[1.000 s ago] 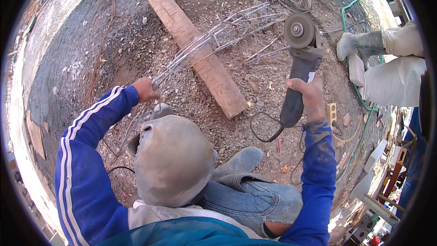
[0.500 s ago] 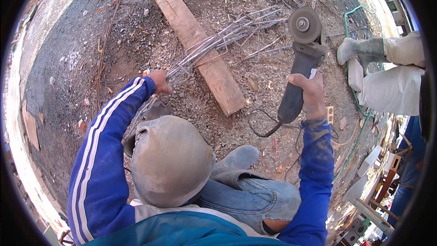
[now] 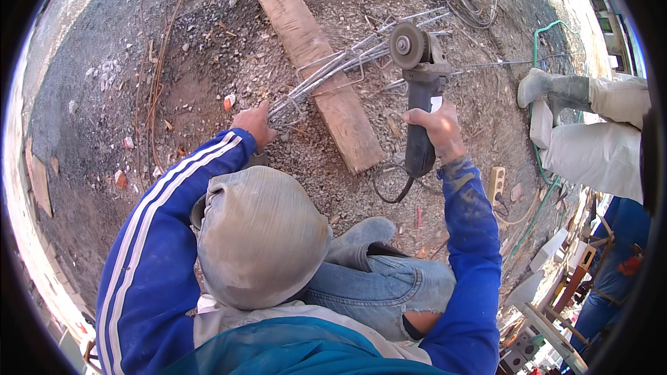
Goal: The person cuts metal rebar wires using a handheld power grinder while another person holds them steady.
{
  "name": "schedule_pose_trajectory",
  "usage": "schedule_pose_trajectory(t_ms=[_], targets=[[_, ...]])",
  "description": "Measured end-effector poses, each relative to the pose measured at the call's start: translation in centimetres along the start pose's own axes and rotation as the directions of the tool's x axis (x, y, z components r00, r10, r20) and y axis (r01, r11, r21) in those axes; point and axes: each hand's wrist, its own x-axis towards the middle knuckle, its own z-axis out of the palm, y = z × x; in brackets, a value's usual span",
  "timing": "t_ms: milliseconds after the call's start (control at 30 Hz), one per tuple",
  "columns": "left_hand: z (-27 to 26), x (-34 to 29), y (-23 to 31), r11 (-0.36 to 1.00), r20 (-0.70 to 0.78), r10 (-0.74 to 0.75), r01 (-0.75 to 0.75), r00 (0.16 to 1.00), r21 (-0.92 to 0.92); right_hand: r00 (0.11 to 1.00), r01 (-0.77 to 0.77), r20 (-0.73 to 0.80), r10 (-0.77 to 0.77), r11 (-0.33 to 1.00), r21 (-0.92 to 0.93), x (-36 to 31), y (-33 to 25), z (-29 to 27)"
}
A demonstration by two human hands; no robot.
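My left hand (image 3: 256, 125) is closed round the near end of a bundle of thin metal rods (image 3: 323, 73). Some rods are bent, and they slant up to the right across a rough wooden plank (image 3: 302, 31) on the ground. In my right hand (image 3: 439, 130) is a dark angle grinder (image 3: 419, 149), gripped by its body with the thumb across the top. Its round disc (image 3: 408, 45) points away from me and overlaps the far part of the bundle in view. Whether disc and rods touch, or the disc spins, I cannot tell. A cord hangs from the grinder's rear.
A power strip (image 3: 496, 184) lies right of my right forearm. Beyond are a green hose (image 3: 536, 42) and another person's boots (image 3: 538, 87). More rods lie at the far right, rusty wires (image 3: 163, 62) on the left. My boot (image 3: 372, 232) rests on gravelly ground.
The grinder and my right hand have swung left, from beside the rods to over their far part. My left hand has shifted slightly right, still holding the bundle.
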Motion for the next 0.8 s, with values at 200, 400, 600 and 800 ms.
schedule_pose_trajectory(t_ms=[200,400,600,800], targets=[[2.4,-0.5,-1.3,0.995,-0.104,0.070,-0.077,0.992,-0.067,1.000,-0.028,-0.009,0.029,0.999,0.043,-0.1,-1.0,1.5],[0.5,0.6,-1.6,0.993,-0.002,0.076,-0.076,0.997,-0.093,1.000,-0.026,0.014,0.024,0.992,0.126,-0.4,-0.4,0.6],[-6.6,-0.6,-1.9,0.989,0.169,0.097,-0.076,0.981,-0.127,0.992,0.007,-0.123,0.007,0.994,0.110,-3.2,2.2,-2.6],[-11.5,-4.9,-4.8,0.987,0.292,0.114,-0.075,0.950,-0.141,0.974,-0.002,-0.220,0.053,0.974,0.227,-7.1,3.7,-6.4]])
